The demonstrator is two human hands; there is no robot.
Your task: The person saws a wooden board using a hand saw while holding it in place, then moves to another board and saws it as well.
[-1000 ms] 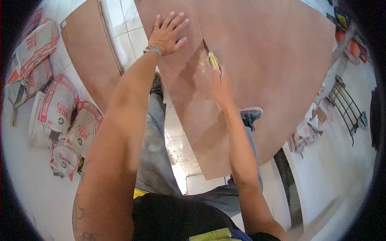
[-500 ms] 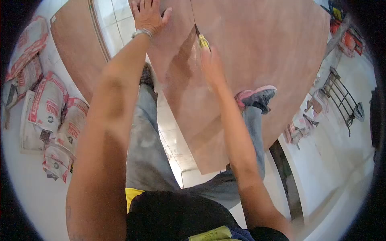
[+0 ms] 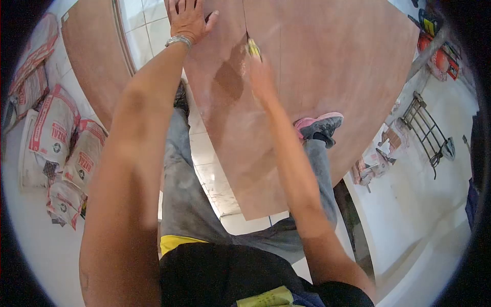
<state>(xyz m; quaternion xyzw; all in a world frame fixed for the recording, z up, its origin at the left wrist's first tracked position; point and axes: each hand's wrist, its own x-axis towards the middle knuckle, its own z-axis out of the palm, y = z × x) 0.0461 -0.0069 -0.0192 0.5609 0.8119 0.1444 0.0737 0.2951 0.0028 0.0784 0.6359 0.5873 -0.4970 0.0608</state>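
A large reddish-brown plywood sheet (image 3: 327, 66) lies in front of me. Flat on its far left part rests my left hand (image 3: 188, 21), fingers spread, with a bracelet at the wrist. My right hand (image 3: 262, 77) is closed around a yellow utility knife (image 3: 253, 48), slightly blurred. The knife's dark tip meets the sheet at the near end of a thin dark line (image 3: 244, 15) that runs away from me. A dark shadow falls on the wood left of the knife. My shoe (image 3: 321, 126) stands on the sheet at the right.
Several printed sacks (image 3: 53, 128) lie at the left, near another brown panel (image 3: 94, 56). Light floor tiles (image 3: 207, 163) show beside the sheet. At the right are a dark metal rack (image 3: 424, 123), red tools (image 3: 439, 61) and scraps (image 3: 373, 163) by the white wall.
The view has shifted slightly, moving the sacks and rack left in the picture. My right hand and the knife have changed angle a little at the line. My left hand stays on the sheet.
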